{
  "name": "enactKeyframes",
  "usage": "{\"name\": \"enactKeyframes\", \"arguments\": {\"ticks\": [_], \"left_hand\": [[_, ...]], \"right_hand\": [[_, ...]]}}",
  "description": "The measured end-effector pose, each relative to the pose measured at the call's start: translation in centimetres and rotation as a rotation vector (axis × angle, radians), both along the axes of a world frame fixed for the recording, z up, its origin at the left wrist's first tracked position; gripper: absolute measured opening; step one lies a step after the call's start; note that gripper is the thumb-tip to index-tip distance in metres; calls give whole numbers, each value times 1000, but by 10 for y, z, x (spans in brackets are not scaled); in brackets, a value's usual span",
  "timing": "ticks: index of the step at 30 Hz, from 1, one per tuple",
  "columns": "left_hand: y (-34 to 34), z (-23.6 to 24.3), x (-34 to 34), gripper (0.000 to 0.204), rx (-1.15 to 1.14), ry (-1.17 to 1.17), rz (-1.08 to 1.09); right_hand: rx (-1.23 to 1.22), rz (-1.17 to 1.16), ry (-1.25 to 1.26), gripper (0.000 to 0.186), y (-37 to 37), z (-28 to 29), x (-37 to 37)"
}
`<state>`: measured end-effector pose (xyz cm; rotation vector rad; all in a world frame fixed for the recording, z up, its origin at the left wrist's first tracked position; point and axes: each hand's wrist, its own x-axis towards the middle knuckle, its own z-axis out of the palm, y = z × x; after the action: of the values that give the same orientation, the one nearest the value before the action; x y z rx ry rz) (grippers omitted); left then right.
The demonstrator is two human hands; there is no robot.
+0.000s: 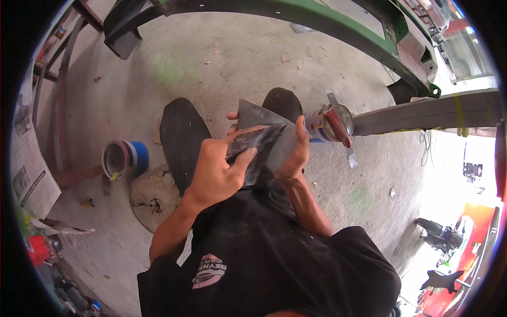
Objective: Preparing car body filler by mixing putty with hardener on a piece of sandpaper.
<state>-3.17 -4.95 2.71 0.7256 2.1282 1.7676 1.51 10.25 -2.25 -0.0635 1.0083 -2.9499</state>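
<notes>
In front of my lap my left hand [219, 166] grips a dark, bent sheet [256, 140] that looks like sandpaper, with whitish dust on its face. Its thumb presses on top of that sheet. My right hand [294, 156] holds a stiff-looking grey sheet [283, 146] from beneath, thumb raised along the right edge. Fingertips show past the grey sheet's far left edge, apparently those of the right hand. The two sheets overlap, and where they meet is partly hidden by my left hand.
A can [325, 125] with a red-brown-handled flat tool [338, 127] across its top stands right of my knees. Another can [125, 158], blue-sided, stands at left by a round stump [153, 198]. A green metal frame [296, 24] arches ahead; a grey beam [422, 113] extends right.
</notes>
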Motion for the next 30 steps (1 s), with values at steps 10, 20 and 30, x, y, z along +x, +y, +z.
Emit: {"name": "enactKeyframes", "arguments": {"ticks": [10,20,30], "left_hand": [[-6,-9,-26,23,-179,-172,-32],[-33,-24,-43,44,-237,-44,163],[-24,-38,-36,43,-245,227,41]], "right_hand": [[130,-95,-95,72,10,-24,10],[829,-325,338,92,-16,-100,-51],[812,-366,311,108,-13,-107,-44]]}}
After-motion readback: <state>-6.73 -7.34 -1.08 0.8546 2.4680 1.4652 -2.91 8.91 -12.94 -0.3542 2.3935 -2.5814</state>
